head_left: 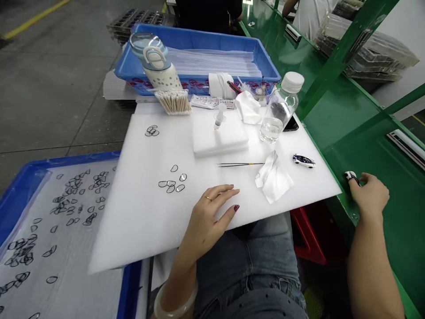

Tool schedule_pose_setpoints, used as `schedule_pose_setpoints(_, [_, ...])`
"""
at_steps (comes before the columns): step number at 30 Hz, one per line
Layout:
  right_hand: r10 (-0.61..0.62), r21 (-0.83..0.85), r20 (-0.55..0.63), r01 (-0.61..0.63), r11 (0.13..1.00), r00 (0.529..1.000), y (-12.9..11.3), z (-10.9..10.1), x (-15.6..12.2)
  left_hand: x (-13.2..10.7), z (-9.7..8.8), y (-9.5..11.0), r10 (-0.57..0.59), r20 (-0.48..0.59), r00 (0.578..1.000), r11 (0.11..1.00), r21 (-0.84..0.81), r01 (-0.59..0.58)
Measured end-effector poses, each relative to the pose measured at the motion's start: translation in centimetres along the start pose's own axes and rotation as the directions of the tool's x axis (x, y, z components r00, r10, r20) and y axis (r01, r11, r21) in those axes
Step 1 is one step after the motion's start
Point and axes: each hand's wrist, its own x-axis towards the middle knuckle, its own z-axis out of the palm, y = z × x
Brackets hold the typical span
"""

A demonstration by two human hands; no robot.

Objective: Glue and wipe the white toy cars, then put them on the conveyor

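Note:
My left hand (212, 217) rests over the front of a white foam board (133, 221), fingers stretched out and nothing in them. Out to the right, my right hand (371, 195) grips a small white toy car (351, 176) at the green bench surface. Another toy car (303, 161), white and dark, sits near the board's right edge. Tweezers (241, 165) lie beyond my left hand, their end by a crumpled tissue (274, 179). Several thin black rings (171, 186) are scattered to the left. A small syringe-like piece (219, 117) stands on a foam block (219, 139).
A clear bottle (280, 108), cotton swabs (174, 102) and a tumbler (154, 57) stand along the back, before a blue bin (206, 40). At left, a blue tray (83, 266) holds many black rings. A green post (338, 57) rises at right.

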Motion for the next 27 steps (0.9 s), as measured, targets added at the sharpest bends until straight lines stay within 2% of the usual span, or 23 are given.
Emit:
schedule_pose_setpoints(1, [-0.002, 0.005, -0.012, 0.002, 1.000, 1.000, -0.6, 0.4, 0.1, 0.0, 0.0, 0.0, -0.001, 0.001, 1.000, 1.000, -0.001, 0.001])
schedule_pose_setpoints(3, [-0.014, 0.080, 0.046, 0.011, 0.997, 0.999, -3.7, 1.6, 0.5, 0.0, 0.0, 0.1, -0.003, -0.007, 1.000, 1.000, -0.006, 0.003])
schedule_pose_setpoints(4, [-0.045, 0.161, 0.127, 0.025, 0.987, 0.991, -5.8, 2.2, 0.7, 0.0, 0.0, 0.2, -0.004, -0.012, 1.000, 1.000, -0.007, 0.004])
schedule_pose_setpoints(6, [-0.168, 0.299, 0.309, 0.072, 0.952, 0.936, -9.8, 3.3, 1.4, -0.1, 0.0, 0.3, -0.012, -0.024, 1.000, 1.000, -0.004, 0.012])
schedule_pose_setpoints(7, [-0.198, 0.306, 0.341, 0.091, 0.948, 0.919, -11.6, 3.7, 1.7, -0.1, -0.1, 0.4, -0.018, -0.029, 0.999, 1.000, -0.002, 0.018])
schedule_pose_setpoints(8, [-0.208, 0.287, 0.332, 0.111, 0.951, 0.920, -13.2, 3.8, 2.0, -0.2, -0.1, 0.5, -0.021, -0.031, 0.999, 1.000, -0.001, 0.021])
schedule_pose_setpoints(10, [-0.194, 0.268, 0.190, 0.139, 0.953, 0.962, -16.2, 3.3, 2.2, -0.2, 0.0, 0.5, -0.013, -0.023, 1.000, 1.000, 0.000, 0.013])
schedule_pose_setpoints(11, [-0.212, 0.319, 0.118, 0.165, 0.933, 0.970, -17.8, 2.8, 2.0, -0.2, 0.0, 0.5, -0.005, -0.020, 1.000, 1.000, 0.005, 0.005])
schedule_pose_setpoints(12, [-0.278, 0.415, 0.069, 0.226, 0.882, 0.958, -19.5, 2.2, 1.7, -0.3, 0.0, 0.4, 0.004, -0.021, 1.000, 1.000, 0.016, -0.003])
schedule_pose_setpoints(13, [-0.393, 0.537, 0.074, 0.296, 0.790, 0.916, -21.3, 1.5, 1.2, -0.3, 0.1, 0.3, 0.011, -0.028, 1.000, 0.999, 0.033, -0.010])
schedule_pose_setpoints(14, [-0.547, 0.654, 0.117, 0.350, 0.671, 0.829, -23.2, 0.8, 0.6, -0.4, 0.2, 0.2, 0.016, -0.038, 0.999, 0.998, 0.055, -0.014])
schedule_pose_setpoints(15, [-0.683, 0.731, 0.141, 0.390, 0.560, 0.717, -24.9, 0.2, 0.1, -0.6, 0.3, 0.1, 0.019, -0.051, 0.999, 0.997, 0.080, -0.015])
schedule_pose_setpoints(17, [-0.838, 0.814, 0.170, 0.404, 0.416, 0.519, -27.8, -0.6, -0.5, -1.1, 0.6, -0.1, 0.028, -0.074, 0.997, 0.992, 0.125, -0.019])
schedule_pose_setpoints(18, [-0.868, 0.842, 0.178, 0.386, 0.378, 0.463, -28.8, -0.7, -0.5, -1.5, 0.9, -0.1, 0.036, -0.094, 0.995, 0.989, 0.146, -0.022])
schedule_pose_setpoints(19, [-0.872, 0.866, 0.191, 0.342, 0.366, 0.450, -29.5, -0.5, -0.2, -2.0, 1.2, 0.0, 0.042, -0.123, 0.991, 0.986, 0.166, -0.021])
schedule_pose_setpoints(20, [-0.849, 0.881, 0.208, 0.283, 0.378, 0.486, -30.0, -0.2, 0.4, -2.5, 1.5, 0.1, 0.048, -0.157, 0.986, 0.982, 0.188, -0.018])
schedule_pose_setpoints(21, [-0.790, 0.886, 0.229, 0.215, 0.411, 0.568, -30.4, 0.3, 1.2, -2.9, 1.8, 0.4, 0.057, -0.183, 0.982, 0.977, 0.211, -0.018])
schedule_pose_setpoints(23, [-0.567, 0.865, 0.271, 0.062, 0.499, 0.778, -31.2, 1.8, 3.4, -3.5, 2.3, 1.0, 0.079, -0.187, 0.979, 0.969, 0.245, -0.032])
schedule_pose_setpoints(24, [-0.441, 0.847, 0.289, -0.013, 0.531, 0.850, -31.8, 2.7, 4.6, -3.6, 2.5, 1.4, 0.087, -0.158, 0.984, 0.967, 0.251, -0.045])
schedule_pose_setpoints(25, [-0.353, 0.834, 0.313, -0.077, 0.547, 0.882, -32.5, 3.7, 5.7, -3.5, 2.4, 1.7, 0.089, -0.116, 0.989, 0.967, 0.248, -0.058])
schedule_pose_setpoints(26, [-0.330, 0.823, 0.353, -0.123, 0.554, 0.876, -33.3, 4.7, 6.8, -3.3, 2.3, 2.0, 0.084, -0.069, 0.994, 0.969, 0.237, -0.065])
schedule_pose_setpoints(27, [-0.350, 0.811, 0.403, -0.153, 0.565, 0.846, -34.2, 5.7, 7.7, -3.0, 2.0, 2.1, 0.072, -0.022, 0.997, 0.973, 0.219, -0.066])
